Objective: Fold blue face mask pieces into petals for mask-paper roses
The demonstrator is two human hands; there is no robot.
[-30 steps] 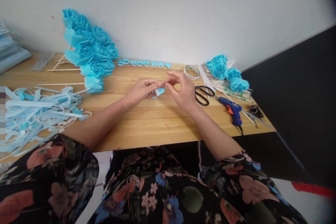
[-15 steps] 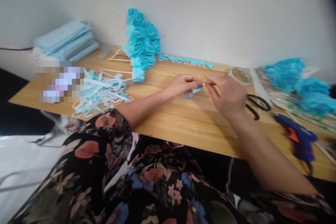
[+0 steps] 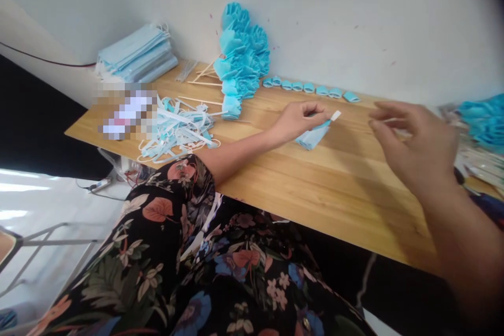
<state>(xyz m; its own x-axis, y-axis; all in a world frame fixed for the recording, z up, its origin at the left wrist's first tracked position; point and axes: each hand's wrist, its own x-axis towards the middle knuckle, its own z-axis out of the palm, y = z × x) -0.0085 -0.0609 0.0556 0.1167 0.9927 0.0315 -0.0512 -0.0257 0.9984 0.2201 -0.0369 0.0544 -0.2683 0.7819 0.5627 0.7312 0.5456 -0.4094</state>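
Observation:
My left hand (image 3: 299,122) pinches a strip of folded light-blue face-mask material (image 3: 313,137) above the middle of the table. A small white tab (image 3: 336,115) sticks out past its fingertips. My right hand (image 3: 415,144) hovers to the right, apart from the strip, its fingers bent with a gap between thumb and fingertips; nothing shows in it. Beyond the hands, a row of several small blue folded rolls (image 3: 308,87) lies along the wall.
Blue ruffled flowers (image 3: 244,55) on wooden sticks lean near the wall. To the left are a stack of blue masks (image 3: 136,52) and a heap of cut strips and ear loops (image 3: 179,128). More blue flowers (image 3: 484,121) lie at the far right of the wooden table (image 3: 275,178).
My right hand has pulled away to the right from the strip and opened. My left hand keeps its hold. The view has swung right to left across the table, showing more of the left floor.

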